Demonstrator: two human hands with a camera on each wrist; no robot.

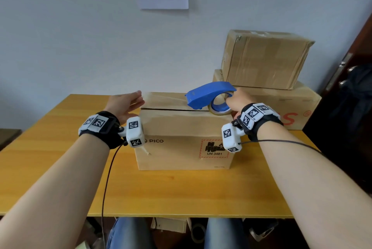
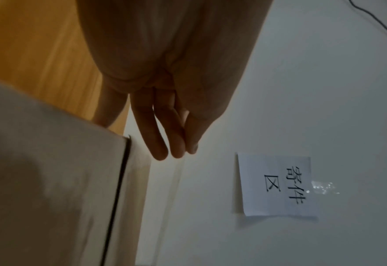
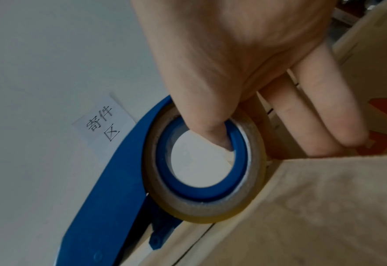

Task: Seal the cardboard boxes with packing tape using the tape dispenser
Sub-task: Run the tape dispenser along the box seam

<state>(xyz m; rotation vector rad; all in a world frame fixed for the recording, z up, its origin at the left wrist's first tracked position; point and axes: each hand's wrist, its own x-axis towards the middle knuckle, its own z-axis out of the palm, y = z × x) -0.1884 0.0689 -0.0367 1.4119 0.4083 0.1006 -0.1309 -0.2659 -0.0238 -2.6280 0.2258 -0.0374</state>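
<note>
Hiding its blade (box-side), dispenser (image 1: 209, 95) in right grip (image 1: 238, 100) — left hand (image 1: 125, 103) released.

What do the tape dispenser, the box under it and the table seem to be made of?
Tape dispenser: apparently moulded plastic, uniformly blue, smooth, slightly glossy. Box: brown cardboard, matte, with folded flaps and printed labels. Table: wood or wood-look laminate; yellow grain lines, light sheen.

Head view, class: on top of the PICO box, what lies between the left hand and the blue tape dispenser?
Only the box's top flaps with their dark seam; the head view shows that stretch between left hand and tape dispenser otherwise bare.
</note>
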